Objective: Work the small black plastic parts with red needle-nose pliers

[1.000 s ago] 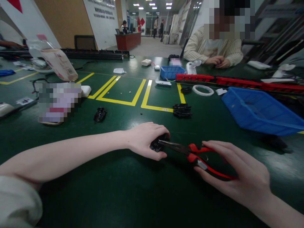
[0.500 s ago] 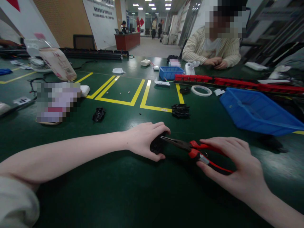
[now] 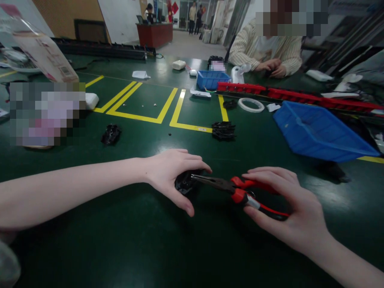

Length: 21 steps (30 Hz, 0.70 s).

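Observation:
A small black moulded part [image 3: 183, 185] lies in the crook of my left hand [image 3: 174, 172], on the dark green table. My fingers curve over its far side, while the thumb is stretched toward me, apart from the near side. My right hand [image 3: 288, 204] is wrapped around the red handles of long-nose pliers [image 3: 220, 183]. The plier tips point left and lie at the black part's upper right edge; whether they touch it I cannot tell. My left hand's fingers partly hide the part.
Two similar black parts, one at left [image 3: 111, 134] and one at centre right [image 3: 223, 131], lie beyond my hands. A blue bin [image 3: 324, 134] stands at right, near a tape roll [image 3: 251, 105]. A bottle [image 3: 45, 52] stands at left. Another person's hands [image 3: 273, 68] are across the table.
My left thumb has swung away from the black part, showing more of it. Both hands and the pliers sit slightly further left in view. The camera has tilted down a little.

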{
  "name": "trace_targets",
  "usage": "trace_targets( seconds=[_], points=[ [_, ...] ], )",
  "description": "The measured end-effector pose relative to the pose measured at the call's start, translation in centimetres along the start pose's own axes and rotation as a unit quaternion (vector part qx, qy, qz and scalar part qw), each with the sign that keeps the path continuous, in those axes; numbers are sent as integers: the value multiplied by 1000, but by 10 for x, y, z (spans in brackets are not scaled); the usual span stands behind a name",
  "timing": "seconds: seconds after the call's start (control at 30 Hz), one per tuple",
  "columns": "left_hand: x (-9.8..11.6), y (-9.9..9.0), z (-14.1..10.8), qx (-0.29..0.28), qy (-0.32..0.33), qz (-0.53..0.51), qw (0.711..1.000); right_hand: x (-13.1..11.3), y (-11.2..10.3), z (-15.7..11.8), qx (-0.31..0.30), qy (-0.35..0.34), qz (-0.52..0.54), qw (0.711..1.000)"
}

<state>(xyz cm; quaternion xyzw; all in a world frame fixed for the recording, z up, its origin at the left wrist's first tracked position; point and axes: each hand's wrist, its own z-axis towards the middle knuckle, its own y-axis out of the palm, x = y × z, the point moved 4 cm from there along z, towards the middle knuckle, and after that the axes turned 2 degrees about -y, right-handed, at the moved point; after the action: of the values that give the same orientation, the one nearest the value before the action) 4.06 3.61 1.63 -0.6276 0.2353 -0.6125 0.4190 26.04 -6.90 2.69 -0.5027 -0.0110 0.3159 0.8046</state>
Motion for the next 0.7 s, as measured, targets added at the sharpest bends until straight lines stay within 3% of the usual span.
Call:
trace_targets(
  seconds=[0.2, 0.4, 0.6, 0.7],
  points=[
    [-1, 0, 1, -13, 7, -67, 998, -2, 1, 0, -4, 10, 10, 1000],
    [12, 7, 2, -23, 21, -140, 990, -11, 1, 1, -27, 7, 31, 999],
    [14, 10, 2, -22, 12, -129, 991, -18, -3, 7, -29, -8, 33, 999],
    [14, 10, 1, -23, 9, -99, 995, -16, -19, 2, -3, -53, -24, 998]
  ],
)
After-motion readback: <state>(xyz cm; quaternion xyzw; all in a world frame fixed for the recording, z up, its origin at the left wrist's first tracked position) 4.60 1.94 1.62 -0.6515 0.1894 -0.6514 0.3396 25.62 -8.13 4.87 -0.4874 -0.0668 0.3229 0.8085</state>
